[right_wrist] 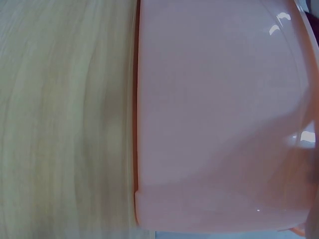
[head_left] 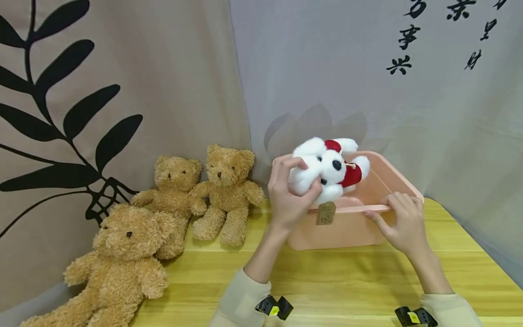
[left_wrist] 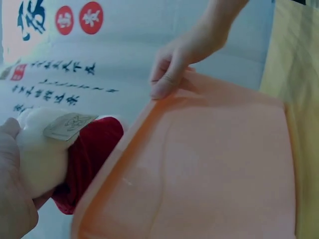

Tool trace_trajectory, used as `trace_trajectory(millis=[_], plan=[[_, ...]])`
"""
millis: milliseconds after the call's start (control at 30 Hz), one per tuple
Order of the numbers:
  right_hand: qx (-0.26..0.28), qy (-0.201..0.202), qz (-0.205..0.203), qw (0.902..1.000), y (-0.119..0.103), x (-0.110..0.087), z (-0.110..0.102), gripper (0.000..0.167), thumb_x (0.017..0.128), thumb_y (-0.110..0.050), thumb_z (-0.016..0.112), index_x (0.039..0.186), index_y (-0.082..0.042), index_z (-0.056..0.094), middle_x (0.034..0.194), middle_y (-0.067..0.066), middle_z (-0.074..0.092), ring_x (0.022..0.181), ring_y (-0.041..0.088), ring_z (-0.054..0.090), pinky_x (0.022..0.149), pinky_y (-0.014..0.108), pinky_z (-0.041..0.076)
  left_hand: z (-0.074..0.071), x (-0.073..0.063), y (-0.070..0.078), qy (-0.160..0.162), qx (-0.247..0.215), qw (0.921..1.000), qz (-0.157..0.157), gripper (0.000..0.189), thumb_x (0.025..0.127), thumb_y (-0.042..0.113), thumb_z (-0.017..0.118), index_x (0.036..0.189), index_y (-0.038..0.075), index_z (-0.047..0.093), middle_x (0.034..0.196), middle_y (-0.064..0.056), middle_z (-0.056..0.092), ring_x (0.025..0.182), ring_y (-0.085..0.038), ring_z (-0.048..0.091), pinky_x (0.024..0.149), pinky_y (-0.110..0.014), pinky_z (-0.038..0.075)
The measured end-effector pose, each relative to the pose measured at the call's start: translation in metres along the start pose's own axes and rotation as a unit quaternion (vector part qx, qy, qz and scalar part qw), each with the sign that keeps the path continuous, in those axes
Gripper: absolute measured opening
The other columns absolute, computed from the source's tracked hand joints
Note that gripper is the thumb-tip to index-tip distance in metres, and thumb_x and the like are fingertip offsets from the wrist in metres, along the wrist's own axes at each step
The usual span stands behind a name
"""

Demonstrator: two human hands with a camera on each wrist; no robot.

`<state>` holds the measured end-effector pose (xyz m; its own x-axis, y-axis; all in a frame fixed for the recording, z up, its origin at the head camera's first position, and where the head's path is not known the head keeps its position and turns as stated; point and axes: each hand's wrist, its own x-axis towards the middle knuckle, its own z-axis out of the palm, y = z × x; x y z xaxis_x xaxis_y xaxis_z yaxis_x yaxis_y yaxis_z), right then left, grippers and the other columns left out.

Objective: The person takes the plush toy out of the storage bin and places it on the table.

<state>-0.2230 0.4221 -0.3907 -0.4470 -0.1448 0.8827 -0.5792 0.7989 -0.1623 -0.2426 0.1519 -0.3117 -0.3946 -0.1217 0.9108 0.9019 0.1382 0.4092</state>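
A white plush bear in red clothes (head_left: 312, 175) is gripped around the head by my left hand (head_left: 286, 193). It lies on its side over the mouth of a pink plastic bin (head_left: 339, 231), and a brown paper tag (head_left: 325, 213) dangles from it. My right hand (head_left: 402, 222) holds the bin's near rim close to its right corner, thumb outside and fingers over the edge. In the left wrist view the plush bear's red clothing (left_wrist: 97, 154) overlaps the bin's rim. The right wrist view is mostly filled by the bin's outer wall (right_wrist: 219, 109).
Three tan teddy bears stand to the left: one in front (head_left: 122, 268), one behind it (head_left: 175, 190), and one (head_left: 229, 195) nearer the bin. Under everything is a yellow wooden table (head_left: 327, 281). Printed cloth curtains (head_left: 310, 68) hang behind.
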Motion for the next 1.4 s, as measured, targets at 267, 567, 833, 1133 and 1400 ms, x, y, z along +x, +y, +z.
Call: trace_trajectory(millis=[267,567,833,1133,1400], plan=[[0.005,0.018,-0.008,0.9998,0.002,-0.001,0.003,0.067,0.091,-0.070,0.056,0.078,-0.004,0.057,0.071,0.005,0.051,0.072,0.022,0.042,0.079,0.044,0.026,-0.027,0.004,0.011,0.043,-0.030,0.9986,0.005,0.034,0.073,0.005,0.073,0.101,0.004,0.055,0.114,-0.019,0.059,0.107,-0.031,0.058,0.085,-0.042,0.058],[0.002,0.036,-0.020,0.9992,0.003,0.000,0.004,0.067,0.091,-0.070,0.056,0.076,-0.004,0.057,0.069,0.006,0.051,0.068,0.023,0.041,0.078,0.045,0.026,-0.049,0.004,0.014,0.066,-0.066,0.9956,-0.005,0.032,0.074,0.002,0.069,0.102,0.001,0.053,0.116,-0.021,0.058,0.110,-0.033,0.057,0.085,-0.048,0.058],[0.002,0.037,-0.025,0.9990,0.002,0.000,0.006,0.068,0.091,-0.070,0.055,0.076,-0.004,0.057,0.069,0.006,0.050,0.067,0.024,0.041,0.077,0.046,0.026,-0.071,0.012,0.012,0.080,-0.059,0.9949,0.016,0.032,0.075,0.003,0.067,0.103,-0.004,0.052,0.117,-0.021,0.058,0.108,-0.034,0.057,0.086,-0.048,0.056],[0.001,0.044,-0.026,0.9987,0.000,0.001,0.007,0.070,0.091,-0.070,0.054,0.076,-0.002,0.058,0.069,0.009,0.052,0.066,0.028,0.043,0.075,0.047,0.026,-0.108,0.021,0.015,0.097,-0.047,0.9938,0.024,0.035,0.074,0.003,0.065,0.102,-0.012,0.052,0.116,-0.015,0.059,0.109,-0.035,0.056,0.091,-0.046,0.054],[0.001,0.030,-0.022,0.9993,0.002,-0.001,0.005,0.068,0.091,-0.070,0.055,0.077,-0.004,0.058,0.070,0.006,0.053,0.069,0.025,0.043,0.078,0.047,0.027,-0.141,0.025,0.018,0.080,-0.043,0.9956,0.024,0.037,0.074,0.003,0.065,0.103,-0.015,0.051,0.118,-0.016,0.060,0.106,-0.033,0.058,0.087,-0.038,0.054]])
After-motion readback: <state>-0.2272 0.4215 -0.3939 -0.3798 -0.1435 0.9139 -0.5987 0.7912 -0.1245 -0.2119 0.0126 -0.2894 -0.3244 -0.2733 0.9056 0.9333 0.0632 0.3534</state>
